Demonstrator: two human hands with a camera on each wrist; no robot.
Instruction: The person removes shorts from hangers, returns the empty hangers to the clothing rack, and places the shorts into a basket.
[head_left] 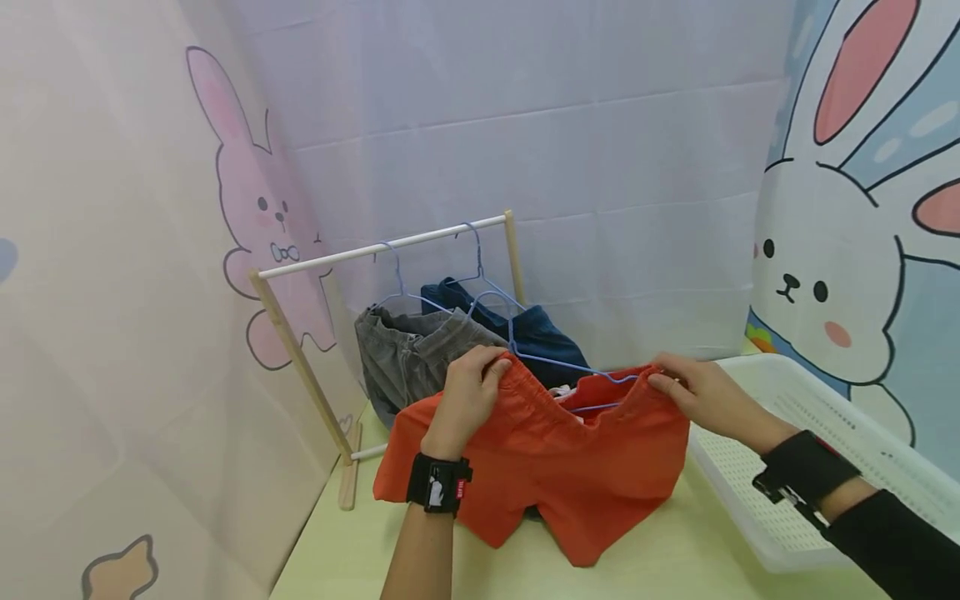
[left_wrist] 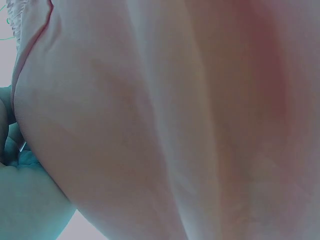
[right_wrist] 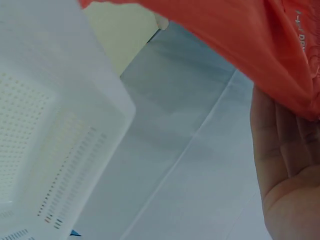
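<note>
Orange-red shorts (head_left: 577, 467) hang between my two hands, waistband up, over the table. A blue wire hanger (head_left: 555, 360) sits at the waist opening, its hook standing above the cloth. My left hand (head_left: 471, 392) grips the waistband on the left side, thumb toward the hanger. At the opposite end my right hand (head_left: 701, 392) pinches the waistband beside the hanger's end. In the right wrist view the shorts (right_wrist: 240, 35) drape over the fingers (right_wrist: 287, 135). Cloth (left_wrist: 110, 110) fills most of the left wrist view, with part of the left hand (left_wrist: 30, 195) at its edge.
A small rack with a white rail (head_left: 382, 247) and wooden posts stands behind. Grey pants (head_left: 405, 358) and dark blue pants (head_left: 551, 342) hang from it on blue hangers. To the right is a white perforated basket (head_left: 795, 517) on the pale green table (head_left: 330, 550).
</note>
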